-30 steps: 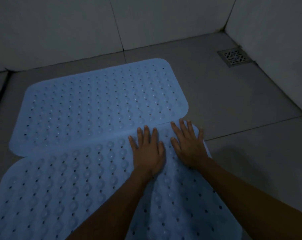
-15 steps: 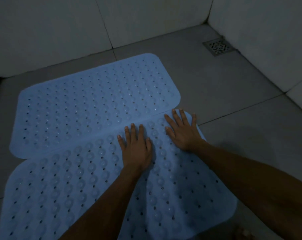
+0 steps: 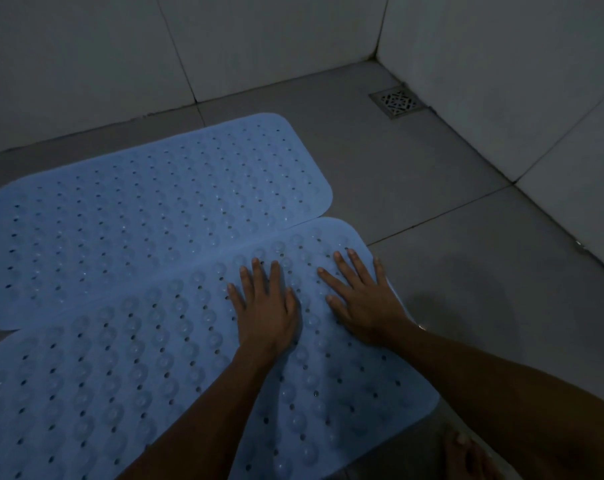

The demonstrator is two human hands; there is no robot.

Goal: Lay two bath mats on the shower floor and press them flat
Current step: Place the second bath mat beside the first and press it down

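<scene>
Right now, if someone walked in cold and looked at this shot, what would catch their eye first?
Two pale blue bath mats fill the left of the grey tiled floor: the far mat near the back wall, the near mat alongside it, their long edges meeting. The left hand and right hand lie flat, fingers spread, on the near mat's right end. A square metal drain sits in the far right corner.

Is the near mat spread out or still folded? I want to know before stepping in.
Spread out: the near mat lies open on the floor, no fold visible, with left hand and right hand flat on it.
</scene>
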